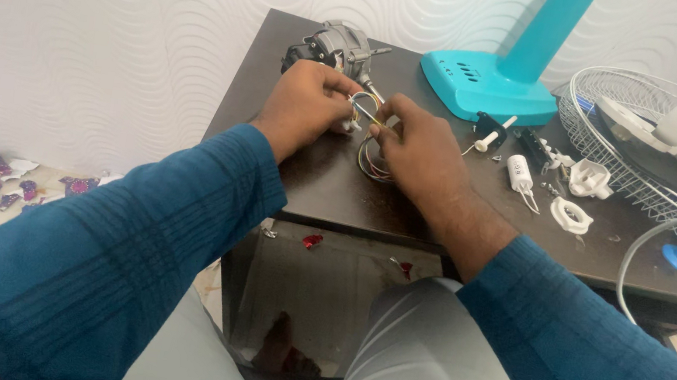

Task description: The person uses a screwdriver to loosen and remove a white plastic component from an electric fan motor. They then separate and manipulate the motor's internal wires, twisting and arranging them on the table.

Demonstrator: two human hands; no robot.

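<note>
Both hands on the wire bundle (371, 133), desk (355, 197) centre. Left hand (304, 106) fingers pinch wires; right hand (420, 144) fingers pinch too. Fan motor (332, 44) at 11 o'clock, teal fan base (486, 83) at 2.

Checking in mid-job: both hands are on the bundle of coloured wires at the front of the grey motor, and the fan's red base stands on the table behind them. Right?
Not quite: the fan base is turquoise, not red, as the head view shows. The rest holds: the left hand and right hand both work the coloured wires by the grey motor on the dark table.
</note>
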